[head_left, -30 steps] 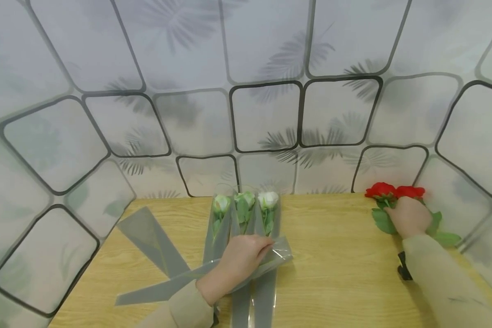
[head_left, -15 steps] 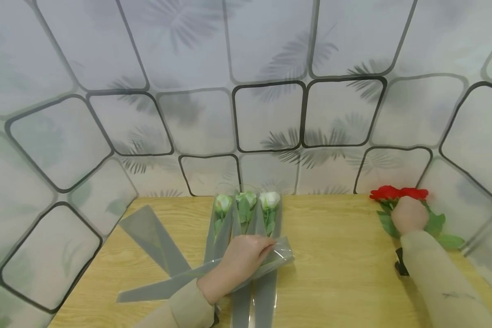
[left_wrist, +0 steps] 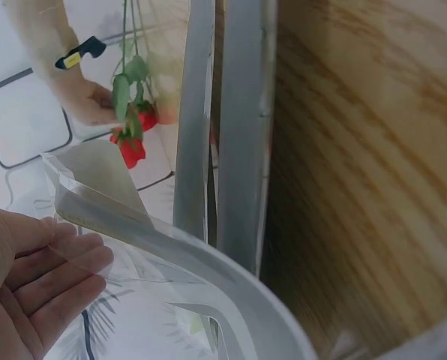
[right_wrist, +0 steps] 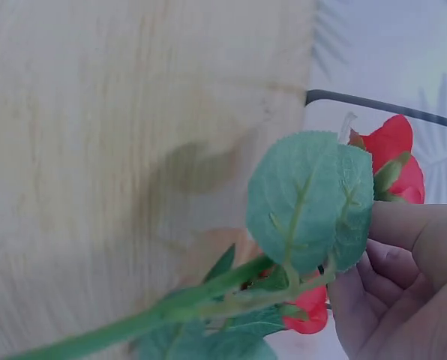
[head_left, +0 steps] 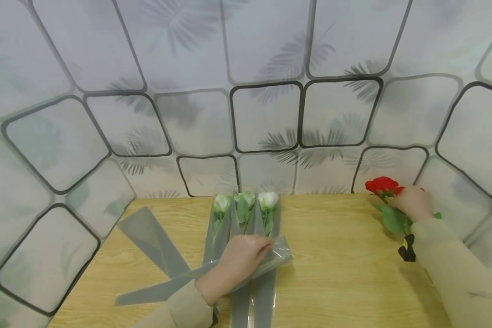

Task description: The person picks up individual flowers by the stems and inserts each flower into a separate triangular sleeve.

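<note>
Hands well apart, each clamped on something. With the left hand [head_left: 243, 256], pinches the edge of a clear-and-grey wrap [head_left: 276, 258] between thumb and forefinger, other fingers loosely bent beside the film. From that grip, trails the wrap leftward past the wrist in a long narrow tail. Left of the left hand, a grey strip [head_left: 151, 237], slanted flat on the counter [head_left: 332, 264] and meeting that tail. Just beyond the left hand, a row of three pale roses [head_left: 246, 199], side by side in grey-edged sleeves, blooms pointing away, with lower ends running beneath the forearm. Far off to the right, with the right hand [head_left: 414, 204], grips the red roses [head_left: 381, 185] close below the blooms, thumb and fingers curled in. Cannot tell whether both stems [right_wrist: 152, 321] lie inside that grip. One red bloom in plain sight just left of the right hand, the other partly hidden behind it. Against the fingers, broad green leaves [right_wrist: 306, 199]. Near the right wrist, a black piece [head_left: 407, 248] with a yellow mark. Beyond both hands, a patterned wall [head_left: 266, 118].
</note>
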{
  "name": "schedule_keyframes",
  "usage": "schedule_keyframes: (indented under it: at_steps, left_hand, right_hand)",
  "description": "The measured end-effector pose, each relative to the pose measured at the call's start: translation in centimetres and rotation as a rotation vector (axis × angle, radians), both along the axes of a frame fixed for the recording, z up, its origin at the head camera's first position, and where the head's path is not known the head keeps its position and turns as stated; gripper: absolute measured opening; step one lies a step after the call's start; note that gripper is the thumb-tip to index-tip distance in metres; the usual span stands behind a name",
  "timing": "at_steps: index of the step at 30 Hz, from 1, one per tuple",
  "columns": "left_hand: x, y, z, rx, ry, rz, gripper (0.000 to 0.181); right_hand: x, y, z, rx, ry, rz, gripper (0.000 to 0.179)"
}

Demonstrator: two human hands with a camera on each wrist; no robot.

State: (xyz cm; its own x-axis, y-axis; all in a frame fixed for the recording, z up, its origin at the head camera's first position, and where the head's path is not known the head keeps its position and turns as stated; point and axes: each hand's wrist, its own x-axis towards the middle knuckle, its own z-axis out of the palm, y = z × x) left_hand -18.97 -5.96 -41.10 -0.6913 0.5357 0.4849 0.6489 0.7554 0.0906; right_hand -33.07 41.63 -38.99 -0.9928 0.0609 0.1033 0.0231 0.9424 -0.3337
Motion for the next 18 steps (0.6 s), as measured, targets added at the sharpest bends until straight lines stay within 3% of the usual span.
schedule_keyframes:
  at_steps: [6, 12, 18]
  left_hand:
    - [-0.1, -0.1, 0.1, -0.004, 0.006, 0.006, 0.012]
    - [0.0, -0.1, 0.1, -0.008, -0.005, 0.016, 0.012]
    - [-0.1, -0.1, 0.4, -0.013, 0.01, 0.021, 0.012]
  right_hand:
    - [0.1, -0.1, 1.1, -0.067, 0.001, 0.007, 0.045]
    - [-0.2, 0.2, 2.1, -0.12, 0.037, 0.008, 0.04]
    - [0.0, -0.1, 4.6, -0.2, -0.015, -0.011, 0.037]
